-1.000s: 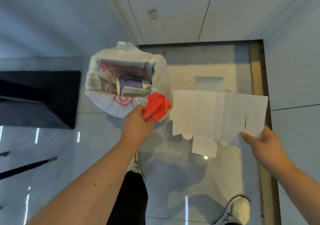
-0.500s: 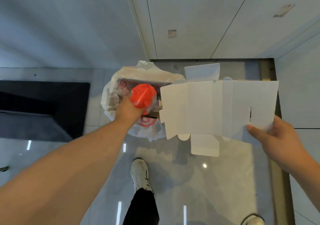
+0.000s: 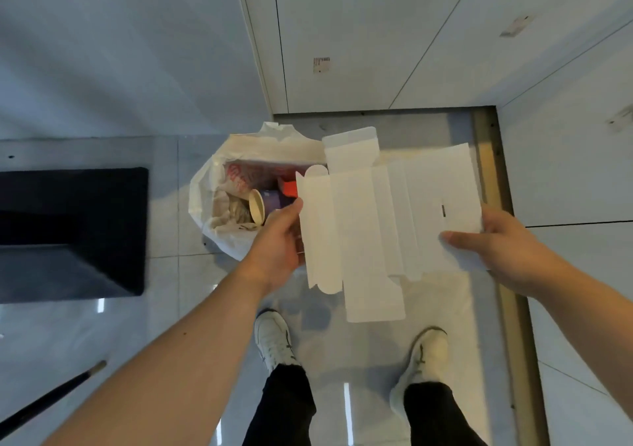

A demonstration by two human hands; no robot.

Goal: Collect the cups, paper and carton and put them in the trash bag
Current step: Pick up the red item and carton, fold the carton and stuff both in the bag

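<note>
A flattened white carton (image 3: 383, 226) is held level in front of me, just right of the trash bag. My left hand (image 3: 279, 240) grips its left edge and my right hand (image 3: 493, 243) grips its right edge. The white trash bag (image 3: 219, 240) with red print stands open on the floor. Inside it lie a purple paper cup (image 3: 262, 204) on its side, crumpled paper (image 3: 229, 205) and the red cup (image 3: 289, 186), partly hidden behind the carton.
A black block (image 3: 72, 233) stands on the floor to the left of the bag. White wall panels (image 3: 359, 51) rise behind the bag. My two white shoes (image 3: 274, 339) are on the glossy tiles below the carton. A dark rod (image 3: 51, 397) lies at bottom left.
The red cup left my left hand and now lies in the bag. My left hand moved right and took the carton's left edge. The carton shifted toward the bag.
</note>
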